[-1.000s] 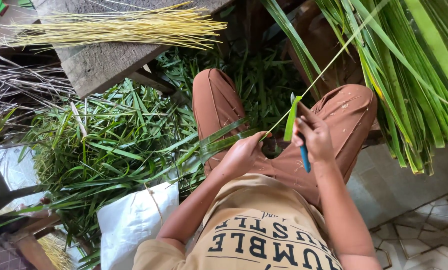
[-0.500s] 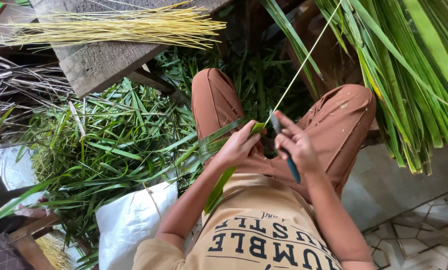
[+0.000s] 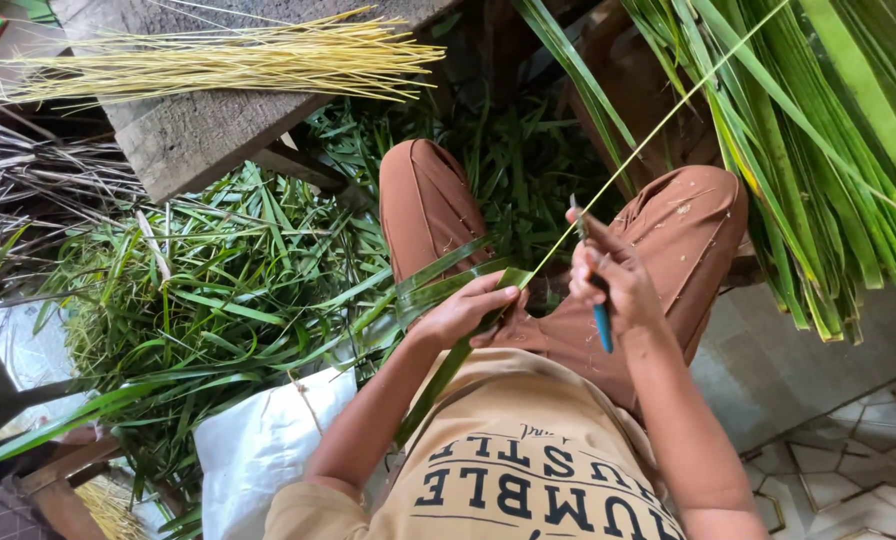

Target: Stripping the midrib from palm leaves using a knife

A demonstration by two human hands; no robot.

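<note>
Stripping sits midway, we judge: our left hand pinches the palm leaflet, our right hand grips a blue-handled knife against its midrib. Yellow midribs lie stripped on the wooden bench; whole fronds wait.

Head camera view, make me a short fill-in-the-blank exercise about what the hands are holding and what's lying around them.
1. The right hand grips a small knife with a ____ handle.
2. The left hand holds a green palm leaf strip against the person's ____.
3. The bundle of yellow leaf ribs lies on a ____ bench.

Missing words: blue; lap; wooden
</note>
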